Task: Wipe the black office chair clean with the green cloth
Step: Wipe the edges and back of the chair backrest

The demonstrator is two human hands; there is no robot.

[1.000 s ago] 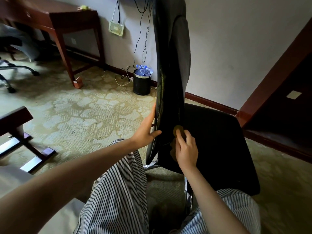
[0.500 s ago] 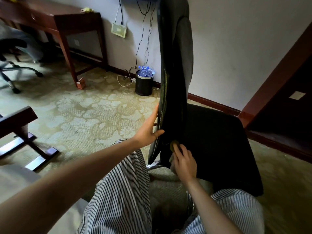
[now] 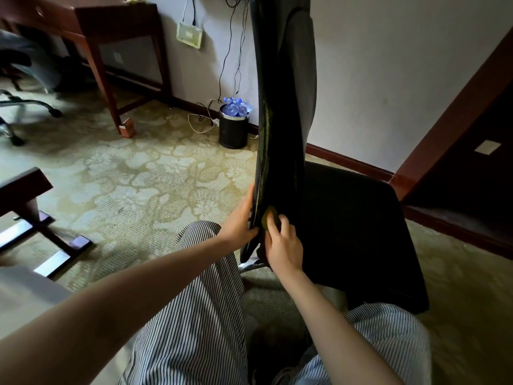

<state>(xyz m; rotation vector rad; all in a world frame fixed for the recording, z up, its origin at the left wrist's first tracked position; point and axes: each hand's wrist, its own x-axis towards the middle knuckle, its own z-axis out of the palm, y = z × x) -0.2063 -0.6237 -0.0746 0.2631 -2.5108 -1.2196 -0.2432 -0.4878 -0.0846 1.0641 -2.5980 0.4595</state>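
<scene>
Our left hand (image 3: 240,218) clasps the near edge low on the upright back of the black office chair (image 3: 347,218), whose top is cut off, thumb hooked round it, while our right hand (image 3: 283,245) curls its fingers on the green cloth (image 3: 268,215), mostly hidden beneath them, with open carpet (image 3: 138,176) to the left.

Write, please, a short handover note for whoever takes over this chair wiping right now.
The left hand grips the side edge of the black office chair low on its backrest, steadying it.
The right hand presses the green cloth against that same edge, beside the left hand.
Done: cannot tell which areas are wiped.
Left: probably the upper backrest and the seat.
</scene>
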